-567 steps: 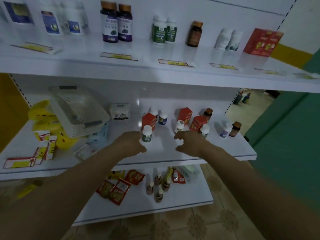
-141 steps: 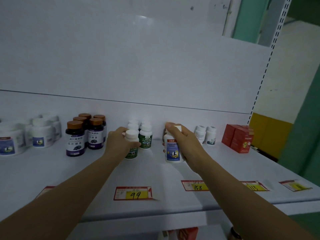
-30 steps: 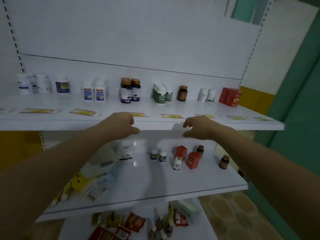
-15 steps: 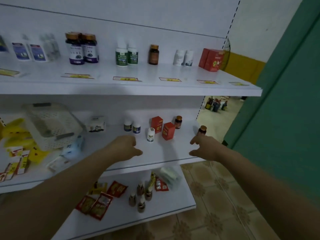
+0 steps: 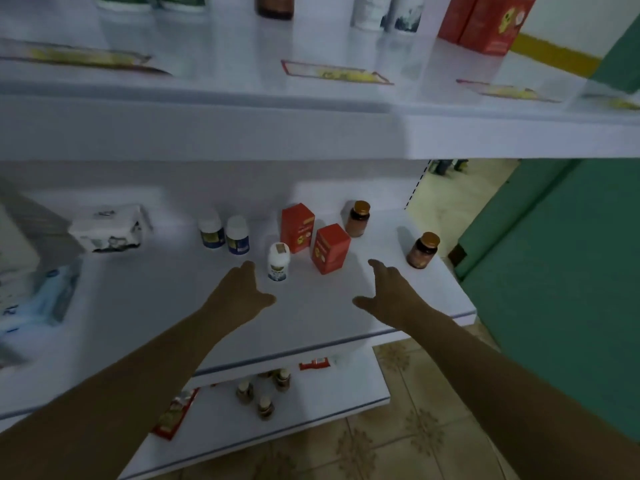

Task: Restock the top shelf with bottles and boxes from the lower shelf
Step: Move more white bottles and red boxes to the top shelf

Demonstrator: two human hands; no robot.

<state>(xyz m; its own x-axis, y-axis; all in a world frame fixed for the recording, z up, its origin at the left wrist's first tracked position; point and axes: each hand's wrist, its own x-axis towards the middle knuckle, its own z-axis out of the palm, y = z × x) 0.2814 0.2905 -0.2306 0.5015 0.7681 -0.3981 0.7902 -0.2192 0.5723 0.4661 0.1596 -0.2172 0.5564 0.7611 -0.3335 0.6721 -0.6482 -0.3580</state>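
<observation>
The left hand (image 5: 242,292) hangs over the white lower shelf (image 5: 138,306), its grip spread and holding nothing. At its 1 o'clock, just beside the index fingertip, stands a small white plastic bottle with a green label (image 5: 278,261); I cannot tell whether they touch.

The right hand (image 5: 388,296) is also over the shelf, grip spread and empty. The nearer red cardboard box (image 5: 329,248) stands upright at its 11 o'clock, and a brown bottle with an orange cap (image 5: 423,250) at its 1 o'clock. Behind them are a second red cardboard box (image 5: 297,227) and another brown orange-capped bottle (image 5: 358,218). At the left hand's 11 o'clock, two white-capped bottles with blue labels (image 5: 224,233) stand side by side.

At 12 o'clock, the white top shelf (image 5: 311,133) carries red boxes (image 5: 485,22), white bottles (image 5: 384,12) and yellow price tags (image 5: 336,72).
</observation>
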